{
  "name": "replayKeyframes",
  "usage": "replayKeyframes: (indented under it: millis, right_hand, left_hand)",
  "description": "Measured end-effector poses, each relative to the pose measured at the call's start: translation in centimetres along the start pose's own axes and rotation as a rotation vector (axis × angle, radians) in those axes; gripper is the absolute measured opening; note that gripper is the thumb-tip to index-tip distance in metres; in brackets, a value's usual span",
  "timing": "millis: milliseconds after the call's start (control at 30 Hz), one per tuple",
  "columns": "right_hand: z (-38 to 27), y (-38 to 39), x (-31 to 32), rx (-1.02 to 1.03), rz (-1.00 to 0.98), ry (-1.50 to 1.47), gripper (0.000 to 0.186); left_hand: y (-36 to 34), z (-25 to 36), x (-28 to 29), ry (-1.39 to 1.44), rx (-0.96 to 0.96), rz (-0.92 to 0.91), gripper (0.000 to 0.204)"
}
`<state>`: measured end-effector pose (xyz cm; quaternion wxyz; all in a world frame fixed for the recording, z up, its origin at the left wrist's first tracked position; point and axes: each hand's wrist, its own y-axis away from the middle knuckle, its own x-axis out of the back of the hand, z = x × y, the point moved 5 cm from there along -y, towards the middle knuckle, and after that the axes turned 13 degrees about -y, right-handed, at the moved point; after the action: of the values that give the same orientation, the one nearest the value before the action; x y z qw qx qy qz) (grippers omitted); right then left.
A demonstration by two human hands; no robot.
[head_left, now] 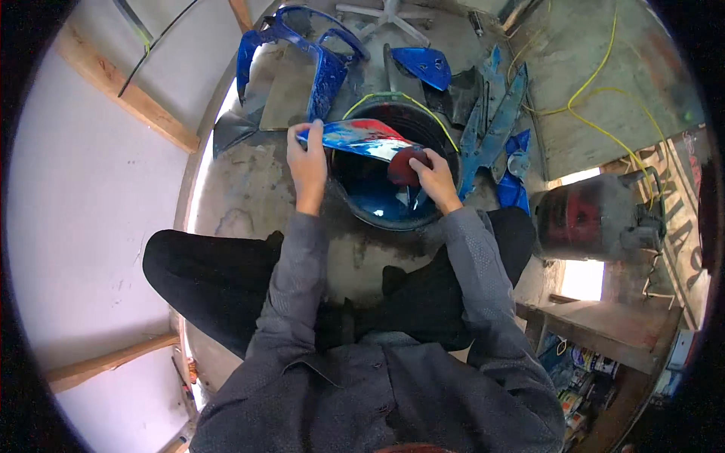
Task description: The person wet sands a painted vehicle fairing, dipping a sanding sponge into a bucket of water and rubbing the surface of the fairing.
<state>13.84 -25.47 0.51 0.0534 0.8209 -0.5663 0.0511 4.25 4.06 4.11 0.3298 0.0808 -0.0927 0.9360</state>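
My left hand [306, 157] grips the left end of a long curved panel [351, 137], painted blue, white and red, held over a black bucket [346, 200]. My right hand [429, 170] presses a dark red pad [400, 167] at the panel's right end. The bucket holds dark liquid with a bluish sheen and has a yellow-green handle [441, 123] arching behind the panel.
Blue fairing pieces [421, 64], scuffed panels [495, 128] and a white wheeled base [389, 19] lie beyond the bucket. A dark red-and-black machine [578, 219] with a yellow hose [608, 53] stands right. White boards [98, 249] with wooden battens line the left.
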Motion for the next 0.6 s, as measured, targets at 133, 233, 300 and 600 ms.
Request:
replayKeyframes:
  millis: [133, 233, 300, 600]
  right_hand:
    - [-1.5, -0.1, 1.2, 0.050, 0.081, -0.096, 0.032]
    - [-6.6, 1.5, 0.3, 0.138, 0.147, -0.235, 0.027]
    - [-9.5, 2.7, 0.7, 0.280, 0.252, -0.155, 0.024]
    - [-11.2, 7.6, -4.2, 0.654, 0.013, 0.294, 0.035]
  left_hand:
    - [4.6, 2.1, 0.5, 0.139, 0.208, -0.064, 0.044]
    - [6.3, 1.5, 1.7, 0.184, 0.440, -0.214, 0.049]
    - [7.1, 0.5, 1.4, 0.277, 0.485, -0.349, 0.054]
    - [10.7, 1.3, 1.1, 0.692, 0.435, -0.248, 0.046]
